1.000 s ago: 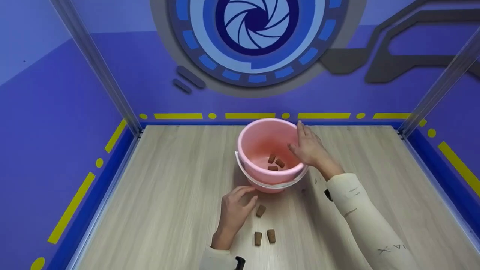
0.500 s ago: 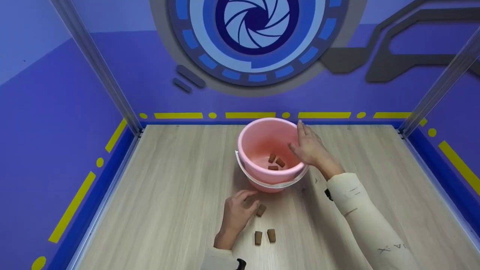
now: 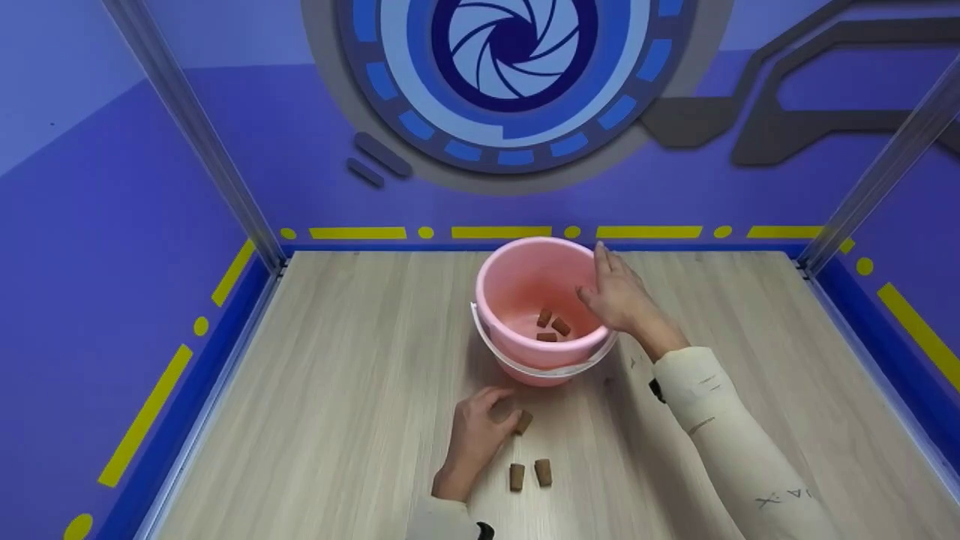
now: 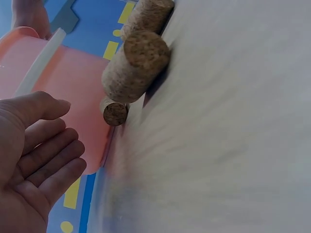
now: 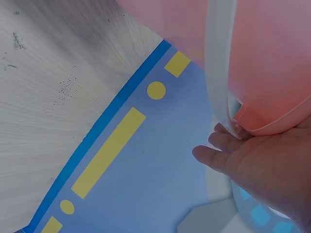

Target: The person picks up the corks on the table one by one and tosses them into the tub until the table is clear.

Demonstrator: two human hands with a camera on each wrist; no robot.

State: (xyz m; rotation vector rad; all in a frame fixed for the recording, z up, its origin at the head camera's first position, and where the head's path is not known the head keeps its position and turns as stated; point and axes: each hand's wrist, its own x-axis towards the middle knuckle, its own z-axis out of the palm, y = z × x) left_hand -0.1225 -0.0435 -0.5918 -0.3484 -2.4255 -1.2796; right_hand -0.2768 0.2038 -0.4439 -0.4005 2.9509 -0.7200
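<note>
My left hand (image 3: 480, 429) hovers low over the tabletop with fingers loosely bent and thumb spread apart from them. In the head view its thumb tip overlaps the edge of a brown cork (image 3: 524, 424); whether they touch is unclear. The left wrist view shows a gap between thumb and fingers, with nothing in it. Two more corks, a left one (image 3: 517, 477) and a right one (image 3: 543, 472), stand closer to me. My right hand (image 3: 624, 296) rests on the right rim of a pink bucket (image 3: 506, 330), thumb inside and straight fingers outside. Three corks (image 3: 560, 326) lie in the bucket.
A white handle (image 3: 525, 366) hangs down the bucket's front. The wooden tabletop (image 3: 345, 397) is bounded by a blue back wall (image 3: 240, 150) and side walls. Metal posts (image 3: 202, 142) stand at the back corners.
My left hand has moved slightly right and toward me, bringing its thumb to the nearest cork in the head view. The right hand and bucket have stayed put.
</note>
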